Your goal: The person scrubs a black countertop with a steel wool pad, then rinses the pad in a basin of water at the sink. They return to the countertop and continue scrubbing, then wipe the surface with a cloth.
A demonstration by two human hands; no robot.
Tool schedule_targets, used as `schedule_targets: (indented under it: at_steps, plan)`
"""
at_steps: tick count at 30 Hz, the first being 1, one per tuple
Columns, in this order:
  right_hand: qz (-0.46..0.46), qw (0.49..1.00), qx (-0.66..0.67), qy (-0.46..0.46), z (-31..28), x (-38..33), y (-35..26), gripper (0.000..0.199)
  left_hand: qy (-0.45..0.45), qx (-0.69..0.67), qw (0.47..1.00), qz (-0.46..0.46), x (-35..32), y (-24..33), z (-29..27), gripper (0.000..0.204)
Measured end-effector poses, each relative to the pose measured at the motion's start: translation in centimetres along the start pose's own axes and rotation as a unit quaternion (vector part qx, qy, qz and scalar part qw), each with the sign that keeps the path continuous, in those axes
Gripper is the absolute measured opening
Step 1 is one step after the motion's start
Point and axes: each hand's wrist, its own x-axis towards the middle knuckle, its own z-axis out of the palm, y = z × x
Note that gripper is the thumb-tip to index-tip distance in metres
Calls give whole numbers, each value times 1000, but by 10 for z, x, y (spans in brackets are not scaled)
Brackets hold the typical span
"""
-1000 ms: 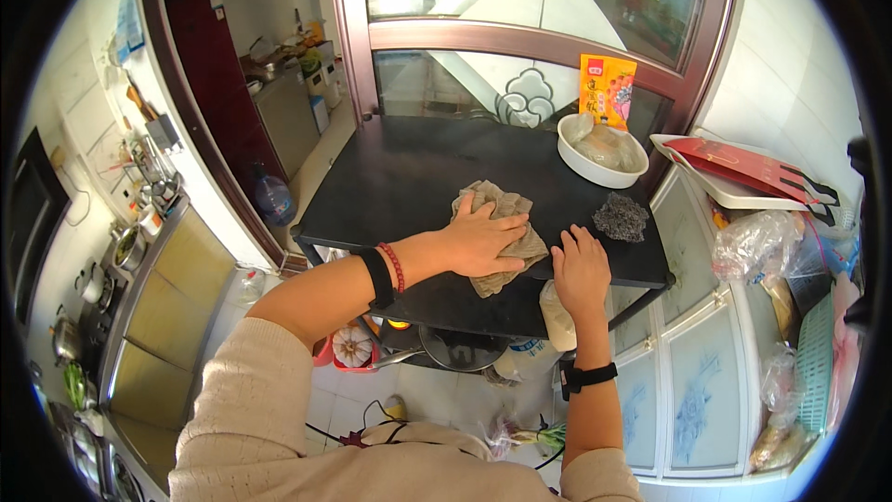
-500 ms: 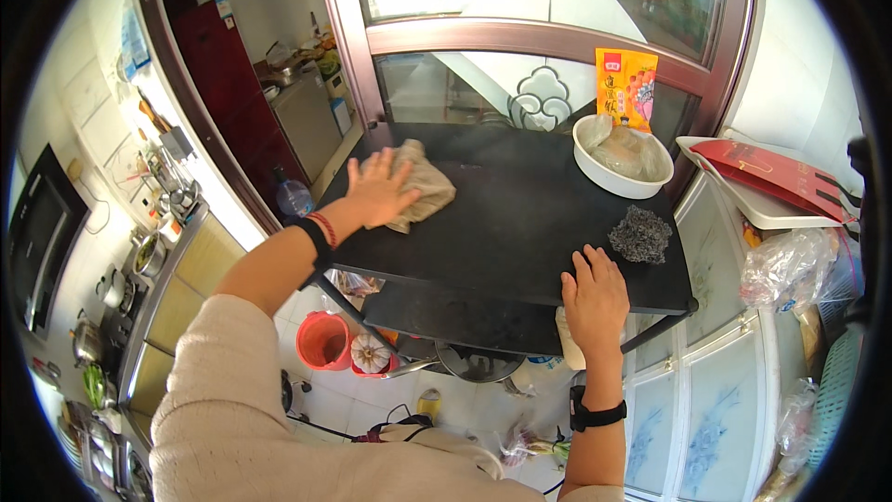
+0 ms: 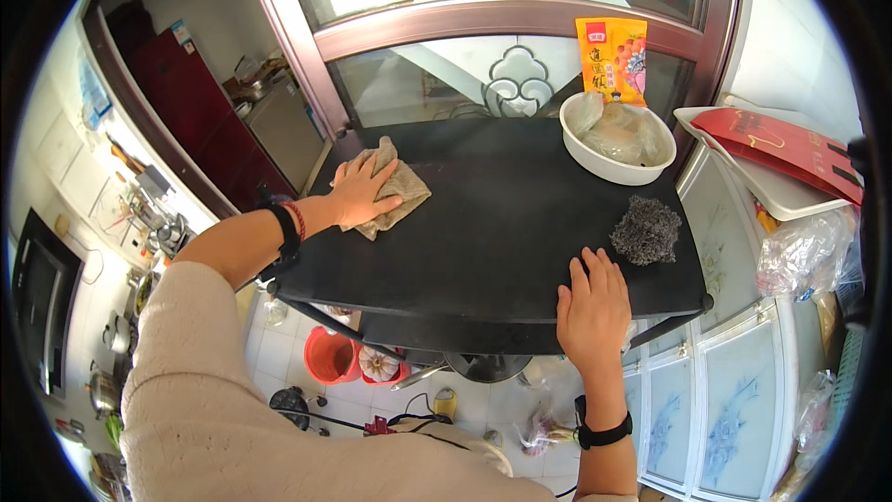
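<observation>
On the black table (image 3: 502,223), a white bowl (image 3: 617,156) is sitting at the far right with a dark scouring pad (image 3: 646,231) nearer the front, well apart from the cloth. At the far left corner, the left hand (image 3: 360,191) is pressing flat, fingers spread, on the beige cloth (image 3: 401,188). The right hand (image 3: 593,305) is resting open on the table's front edge, grasping nothing.
</observation>
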Motion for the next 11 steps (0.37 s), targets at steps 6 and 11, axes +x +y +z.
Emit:
schedule_targets:
  at_steps: [6, 11]
  plan:
    - [4, 1000, 7, -16, 1, 2, -2, 38, -8, -4, 1000, -6, 3, 3, -4, 85]
    - [8, 999, 3, -33, 2, 1, 0, 42, 12, -14, 995, 95, 47, 10, -8, 92]
